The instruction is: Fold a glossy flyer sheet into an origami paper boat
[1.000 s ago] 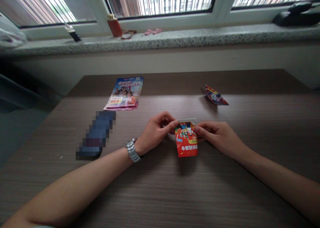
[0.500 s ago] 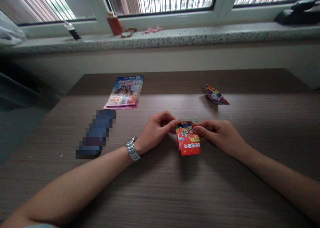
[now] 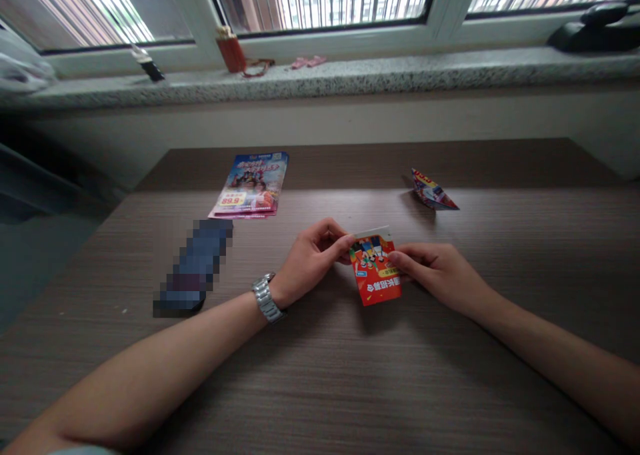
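A red folded flyer (image 3: 376, 276) with printed cartoon figures and upside-down lettering is held above the wooden table. My left hand (image 3: 320, 252) pinches its upper left corner between thumb and fingers; a metal watch (image 3: 268, 298) circles that wrist. On the opposite side, my right hand (image 3: 435, 268) grips the flyer's right edge, thumb on the printed face and fingers behind it. A white strip shows along the flyer's top edge. Beyond my right hand lies a small folded paper piece (image 3: 433, 194), pointed at its ends.
A stack of printed flyers (image 3: 250, 187) lies at the back left of the table (image 3: 320, 382). Nearer sits a dark pixelated object (image 3: 195, 268). On the stone windowsill (image 3: 380, 80) stand a red container (image 3: 231, 50), pink items (image 3: 309, 62) and a black object (image 3: 595, 30).
The flyer has tilted so its printed face shows more fully, and its white top strip is wider. Both hands keep their hold, barely shifted.
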`<action>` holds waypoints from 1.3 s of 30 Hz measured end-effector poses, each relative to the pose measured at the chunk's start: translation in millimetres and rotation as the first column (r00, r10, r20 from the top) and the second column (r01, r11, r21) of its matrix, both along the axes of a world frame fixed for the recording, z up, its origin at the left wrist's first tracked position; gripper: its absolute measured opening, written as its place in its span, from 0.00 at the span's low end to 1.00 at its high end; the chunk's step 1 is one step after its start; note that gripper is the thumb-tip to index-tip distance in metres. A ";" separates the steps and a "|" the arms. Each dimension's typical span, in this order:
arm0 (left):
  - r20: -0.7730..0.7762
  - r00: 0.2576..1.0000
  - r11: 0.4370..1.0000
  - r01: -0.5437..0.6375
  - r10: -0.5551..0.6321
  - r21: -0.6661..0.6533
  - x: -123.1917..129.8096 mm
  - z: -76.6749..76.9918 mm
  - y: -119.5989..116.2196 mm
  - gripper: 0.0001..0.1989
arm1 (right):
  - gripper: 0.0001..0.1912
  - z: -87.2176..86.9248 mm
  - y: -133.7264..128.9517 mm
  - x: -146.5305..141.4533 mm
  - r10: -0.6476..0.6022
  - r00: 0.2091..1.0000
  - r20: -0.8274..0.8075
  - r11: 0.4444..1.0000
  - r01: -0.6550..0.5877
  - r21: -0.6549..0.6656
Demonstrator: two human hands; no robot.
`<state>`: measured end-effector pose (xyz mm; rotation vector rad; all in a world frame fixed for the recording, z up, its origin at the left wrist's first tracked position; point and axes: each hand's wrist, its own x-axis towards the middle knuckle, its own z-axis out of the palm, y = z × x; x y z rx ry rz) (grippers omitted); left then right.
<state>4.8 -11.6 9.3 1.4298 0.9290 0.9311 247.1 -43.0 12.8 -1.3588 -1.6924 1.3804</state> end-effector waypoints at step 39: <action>0.038 0.999 0.999 0.010 -0.009 -0.045 -3.8 -1.6 0.9 0.15 | 0.18 7.7 -0.6 3.9 -0.002 0.989 0.147 0.991 -0.017 0.134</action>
